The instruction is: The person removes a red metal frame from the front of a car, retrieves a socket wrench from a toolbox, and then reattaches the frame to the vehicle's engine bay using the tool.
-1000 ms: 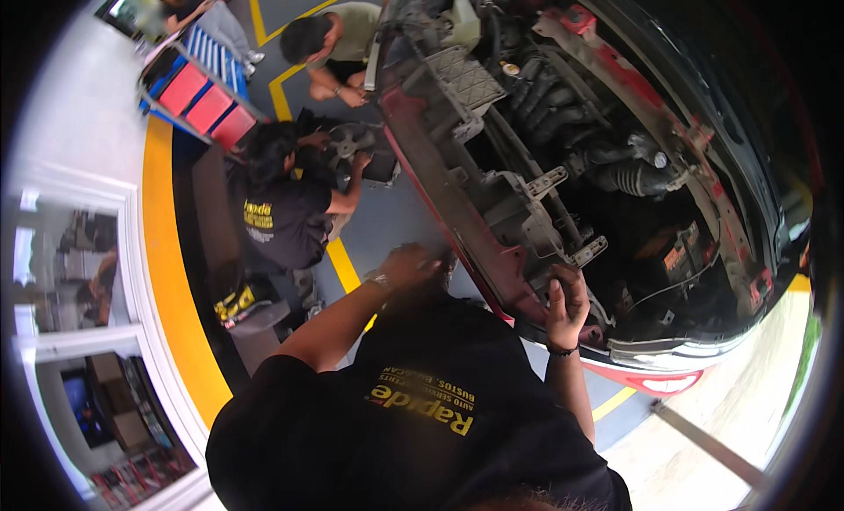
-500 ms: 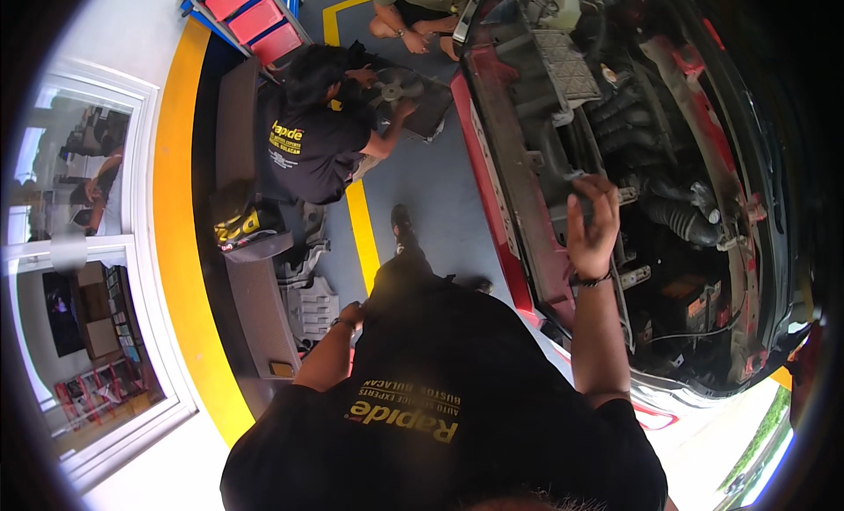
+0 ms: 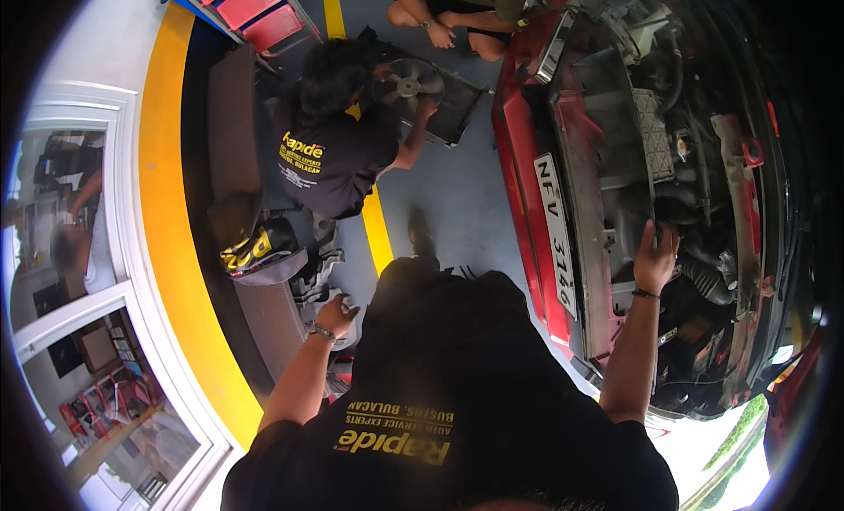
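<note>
My right hand (image 3: 657,258) is over the front of the red car's engine bay (image 3: 703,195), close to the front crossmember (image 3: 596,221). Its fingers are stretched out and slightly apart, with nothing visible in them; whether they touch a part, I cannot tell. Out to my left hangs my left hand (image 3: 334,318), loosely curled, with a gap between thumb and fingers and nothing plainly in it. Grey car parts (image 3: 325,256) lie on the floor beyond it. A dark corrugated hose (image 3: 706,281) runs beside my right hand.
A crouching co-worker (image 3: 330,151) holds a radiator with a fan (image 3: 408,87) on the floor ahead. Another person (image 3: 462,19) squats farther off. Black-and-yellow gloves (image 3: 259,247) lie on a brown ledge at left. Red bins (image 3: 236,3) stand far left.
My view has shifted, and the car's front with its plate shows more. My right hand has lowered toward the engine bay. My left hand has moved out from my body and loosened.
</note>
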`<state>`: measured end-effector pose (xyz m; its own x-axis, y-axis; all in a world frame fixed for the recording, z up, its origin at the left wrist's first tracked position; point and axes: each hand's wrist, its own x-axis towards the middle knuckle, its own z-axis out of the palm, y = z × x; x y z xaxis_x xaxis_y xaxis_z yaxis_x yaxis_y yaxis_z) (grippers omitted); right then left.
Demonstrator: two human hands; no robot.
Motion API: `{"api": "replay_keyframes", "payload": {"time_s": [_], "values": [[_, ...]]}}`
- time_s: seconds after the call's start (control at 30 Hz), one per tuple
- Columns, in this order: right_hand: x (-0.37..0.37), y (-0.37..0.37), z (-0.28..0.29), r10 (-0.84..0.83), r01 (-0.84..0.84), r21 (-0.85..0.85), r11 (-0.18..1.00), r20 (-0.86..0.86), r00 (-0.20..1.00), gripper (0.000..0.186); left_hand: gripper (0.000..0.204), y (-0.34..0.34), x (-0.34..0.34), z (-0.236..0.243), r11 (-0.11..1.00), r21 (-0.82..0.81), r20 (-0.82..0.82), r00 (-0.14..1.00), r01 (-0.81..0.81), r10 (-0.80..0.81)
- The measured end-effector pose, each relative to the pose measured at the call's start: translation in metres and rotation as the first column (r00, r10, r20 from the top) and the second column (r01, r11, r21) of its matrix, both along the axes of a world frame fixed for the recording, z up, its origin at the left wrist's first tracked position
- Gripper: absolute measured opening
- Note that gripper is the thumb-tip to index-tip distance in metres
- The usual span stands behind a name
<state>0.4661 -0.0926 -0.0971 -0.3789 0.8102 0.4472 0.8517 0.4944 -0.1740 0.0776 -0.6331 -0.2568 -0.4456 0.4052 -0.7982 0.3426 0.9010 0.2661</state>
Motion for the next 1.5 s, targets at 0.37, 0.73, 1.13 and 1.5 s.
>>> {"api": "replay_keyframes", "payload": {"time_s": [0.37,0.73,1.13,1.5], "values": [[0.003,0.001,-0.003,-0.127,0.126,-0.034,0.991,-0.04,0.991,0.034,0.09,0.006,-0.029,0.162,0.694,0.349,-0.093,0.76,0.63,-0.643],[0.008,0.003,-0.012,-0.155,0.155,0.05,0.987,-0.014,0.988,0.036,0.088,0.036,-0.043,0.157,0.718,0.551,0.073,0.833,0.425,-0.549],[0.009,0.002,-0.014,-0.287,0.283,-0.056,0.957,-0.075,0.955,0.041,0.092,0.035,-0.041,0.147,0.601,0.605,-0.086,0.793,0.523,-0.603],[0.003,0.001,-0.011,-0.274,0.271,-0.061,0.961,-0.065,0.959,0.042,0.099,0.031,-0.038,0.144,0.755,0.509,0.117,0.835,0.414,-0.538]]}}
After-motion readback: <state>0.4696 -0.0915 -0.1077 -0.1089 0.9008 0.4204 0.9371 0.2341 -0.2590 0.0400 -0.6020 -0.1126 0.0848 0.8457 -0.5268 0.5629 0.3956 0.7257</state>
